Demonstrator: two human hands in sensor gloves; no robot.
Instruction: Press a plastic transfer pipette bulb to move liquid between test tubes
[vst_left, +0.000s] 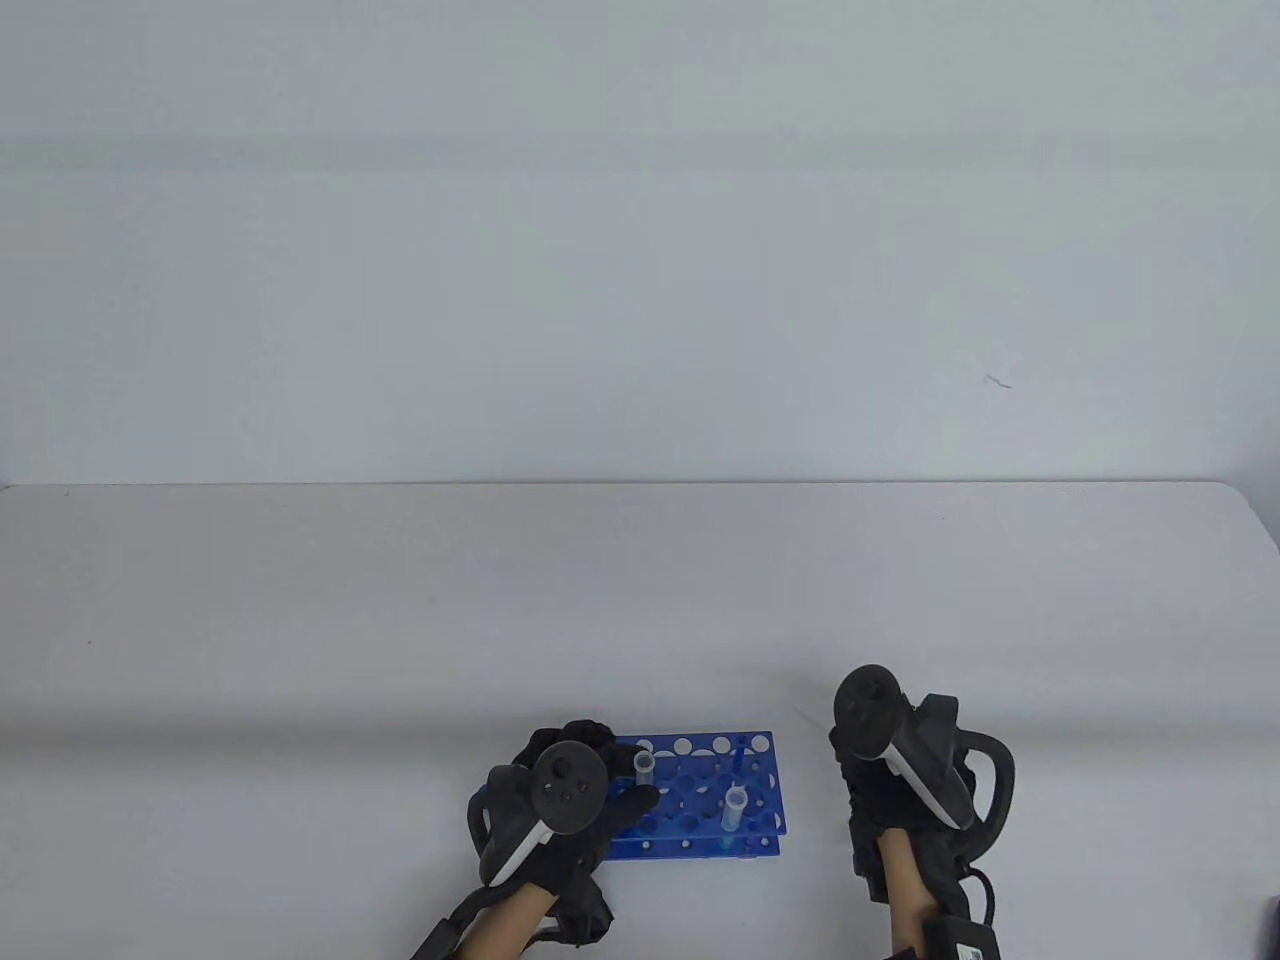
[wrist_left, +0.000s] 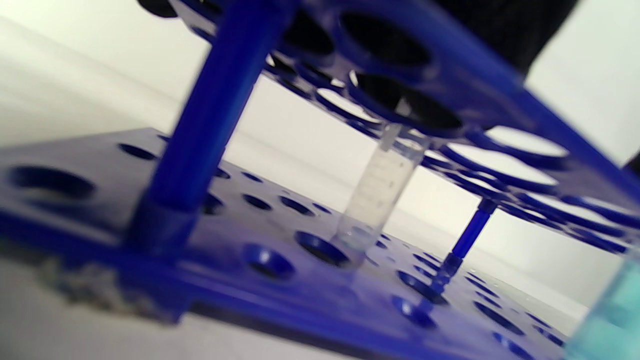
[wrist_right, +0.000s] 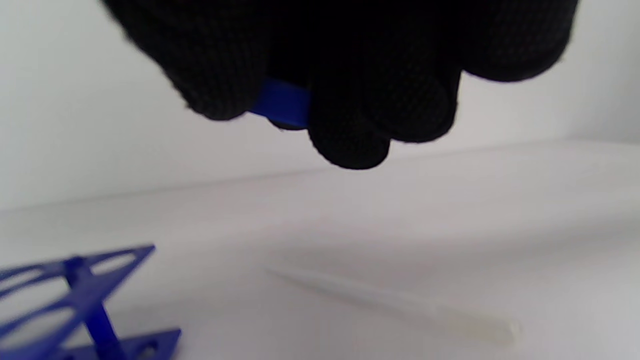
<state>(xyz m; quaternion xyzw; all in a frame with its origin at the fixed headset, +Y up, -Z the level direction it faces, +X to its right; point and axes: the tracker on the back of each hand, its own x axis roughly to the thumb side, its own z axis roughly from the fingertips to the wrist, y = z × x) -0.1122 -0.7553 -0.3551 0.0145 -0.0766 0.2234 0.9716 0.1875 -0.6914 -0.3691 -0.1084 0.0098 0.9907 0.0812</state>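
Observation:
A blue test tube rack (vst_left: 705, 800) stands near the table's front edge. It holds two open clear tubes, one at the left (vst_left: 645, 768) and one at the right (vst_left: 737, 806). My left hand (vst_left: 575, 800) grips the rack's left end, with the thumb beside the left tube. In the left wrist view that tube (wrist_left: 380, 195) looks nearly empty, and a tube of teal liquid (wrist_left: 612, 320) is at the right edge. My right hand (vst_left: 890, 780) hovers right of the rack, fingers curled on a small blue piece (wrist_right: 280, 104). A clear pipette (wrist_right: 400, 305) lies on the table below it.
The white table (vst_left: 640, 600) runs back to a pale wall. The rack's corner (wrist_right: 85, 305) shows at the lower left of the right wrist view. A cable (vst_left: 985, 900) trails from my right wrist.

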